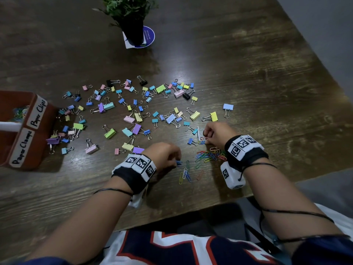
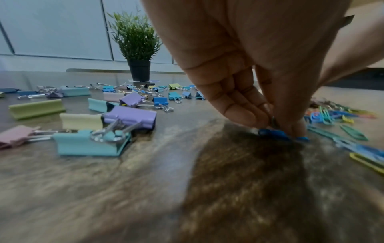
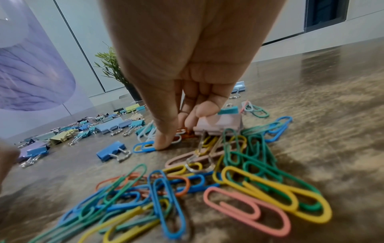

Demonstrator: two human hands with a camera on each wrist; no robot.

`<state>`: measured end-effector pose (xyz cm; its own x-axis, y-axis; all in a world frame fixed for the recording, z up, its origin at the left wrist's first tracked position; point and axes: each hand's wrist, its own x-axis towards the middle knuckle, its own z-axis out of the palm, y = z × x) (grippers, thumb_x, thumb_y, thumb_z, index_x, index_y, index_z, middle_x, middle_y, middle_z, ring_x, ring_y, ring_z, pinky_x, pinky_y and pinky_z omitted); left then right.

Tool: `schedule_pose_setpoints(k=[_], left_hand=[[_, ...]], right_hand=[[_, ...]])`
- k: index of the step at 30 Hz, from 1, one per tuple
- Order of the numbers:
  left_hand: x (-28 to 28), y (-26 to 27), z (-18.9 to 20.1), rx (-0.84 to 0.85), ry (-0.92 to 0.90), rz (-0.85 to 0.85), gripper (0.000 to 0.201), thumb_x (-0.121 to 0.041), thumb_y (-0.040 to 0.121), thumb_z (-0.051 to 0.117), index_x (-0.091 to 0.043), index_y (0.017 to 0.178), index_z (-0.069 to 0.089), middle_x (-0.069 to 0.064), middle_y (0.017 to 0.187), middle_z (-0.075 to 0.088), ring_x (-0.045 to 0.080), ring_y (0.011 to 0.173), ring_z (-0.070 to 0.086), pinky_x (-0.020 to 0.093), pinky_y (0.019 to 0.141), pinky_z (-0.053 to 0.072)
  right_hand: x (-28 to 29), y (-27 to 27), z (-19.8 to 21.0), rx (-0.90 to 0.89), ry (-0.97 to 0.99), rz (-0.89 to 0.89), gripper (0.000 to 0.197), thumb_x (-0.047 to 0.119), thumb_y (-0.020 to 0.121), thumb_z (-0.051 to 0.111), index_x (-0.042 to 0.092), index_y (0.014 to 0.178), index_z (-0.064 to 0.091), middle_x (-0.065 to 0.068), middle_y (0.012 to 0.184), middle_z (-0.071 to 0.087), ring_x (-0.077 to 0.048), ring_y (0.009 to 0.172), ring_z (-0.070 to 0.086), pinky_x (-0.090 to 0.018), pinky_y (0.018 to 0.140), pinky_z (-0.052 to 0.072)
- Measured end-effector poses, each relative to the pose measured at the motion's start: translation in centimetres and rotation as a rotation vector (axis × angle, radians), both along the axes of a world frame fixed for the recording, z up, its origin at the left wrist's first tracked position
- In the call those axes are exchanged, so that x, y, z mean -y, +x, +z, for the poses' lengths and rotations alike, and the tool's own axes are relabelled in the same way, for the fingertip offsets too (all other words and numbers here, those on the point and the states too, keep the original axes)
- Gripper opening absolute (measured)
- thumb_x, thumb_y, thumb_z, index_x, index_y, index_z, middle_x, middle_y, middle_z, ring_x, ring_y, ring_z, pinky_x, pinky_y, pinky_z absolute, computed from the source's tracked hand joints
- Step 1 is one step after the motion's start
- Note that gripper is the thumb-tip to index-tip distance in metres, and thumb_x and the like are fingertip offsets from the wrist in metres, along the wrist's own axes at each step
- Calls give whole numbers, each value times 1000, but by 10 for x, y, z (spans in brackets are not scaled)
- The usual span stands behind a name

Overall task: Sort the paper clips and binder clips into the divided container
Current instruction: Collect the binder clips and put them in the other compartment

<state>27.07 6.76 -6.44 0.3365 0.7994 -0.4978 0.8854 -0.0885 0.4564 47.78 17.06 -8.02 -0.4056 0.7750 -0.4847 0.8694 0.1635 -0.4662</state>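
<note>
Surface: dark wood-grain worktop (image 1: 248, 64), with pale wall panels behind it in the wrist views.
Plant: potted plant (image 1: 131, 18) in a black pot, at the far side on a blue round mat.
Container: reddish-brown divided container (image 1: 32, 131) at the left edge, its labels reading "Paper Clips" and "Paper Clamps"; coloured clips lie in the Paper Clips compartment.
Binder clips: pastel and black binder clips (image 1: 133, 111) scattered across the middle, some touching the container's wall.
Paper clips: heap of coloured paper clips (image 1: 210, 155) near the front edge, between the two wrists; a few strays (image 1: 185, 174) just beside it.
Left hand: left hand (image 1: 164, 153) with fingertips pressed together, pinching a blue paper clip (image 2: 274, 133) against the wood.
Right hand: right hand (image 1: 215, 132) with fingers curled down, fingertips (image 3: 164, 141) touching paper clips (image 3: 143, 147) at the heap's far edge; whether one is pinched cannot be told.
Pink binder clip: pink binder clip (image 3: 220, 126) just beside the right hand's fingers.
</note>
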Motion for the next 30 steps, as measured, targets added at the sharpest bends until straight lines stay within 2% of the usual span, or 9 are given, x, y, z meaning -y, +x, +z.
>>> schedule_pose_setpoints(k=[4,9,14,18,21,23,26,28,30], left_hand=[[5,3,-6,-35,4,-42,15,-22,89,63,-18,103,61,-2,103,60,15,94,56,24,72,37],[6,2,-5,-37,0,-40,10,-24,90,63,-20,94,55,-3,101,53,15,91,52,28,76,42],[7,2,-5,-13,28,-35,15,-21,89,63,-23,85,48,-6,95,48,11,85,47,27,73,39],[7,2,-6,-40,23,-25,14,-24,89,63,-24,88,49,-6,94,52,14,87,50,29,75,44],[7,0,-8,-31,19,7,12,-25,90,62,-20,101,58,-3,100,57,16,94,54,27,76,42],[6,-4,-8,-33,28,29,17,-26,91,62,-18,107,62,0,104,60,18,97,55,27,76,40],[5,-14,-6,-33,66,75,19,-26,92,60,-16,108,64,3,107,60,22,101,55,28,78,40],[4,-25,0,-15,114,133,21,-26,93,59,-16,110,65,3,107,59,21,101,55,27,77,39],[5,-39,6,27,179,234,20,-24,92,60,-15,109,67,1,104,58,21,99,55,25,73,35]], right_hand=[[-2,0,1,12,-22,3,18,6,81,70,17,83,57,10,70,57,-11,74,57,-22,66,41],[-4,0,-1,31,-31,6,23,9,78,74,21,76,54,11,70,58,-9,71,56,-24,68,43],[-2,3,2,19,-1,41,23,6,80,71,20,72,54,14,66,58,5,61,51,-17,55,35],[0,4,1,-38,-23,-2,18,3,83,65,17,77,56,11,68,59,11,55,54,-16,57,37],[-1,3,2,-44,-40,-27,14,1,86,59,15,84,61,12,67,61,16,50,53,-11,53,36],[-2,2,4,-55,-42,-41,19,0,86,59,17,78,61,12,65,62,11,58,56,-13,59,41],[-4,-7,13,-109,-21,-82,22,3,83,66,21,72,59,11,67,62,-4,67,57,-24,70,45],[-4,-19,22,-159,22,-109,13,8,83,69,18,79,63,12,67,58,-1,63,51,-22,65,41],[-3,-35,32,-268,44,-136,10,7,83,70,15,83,65,11,65,56,2,55,48,-14,56,39]])
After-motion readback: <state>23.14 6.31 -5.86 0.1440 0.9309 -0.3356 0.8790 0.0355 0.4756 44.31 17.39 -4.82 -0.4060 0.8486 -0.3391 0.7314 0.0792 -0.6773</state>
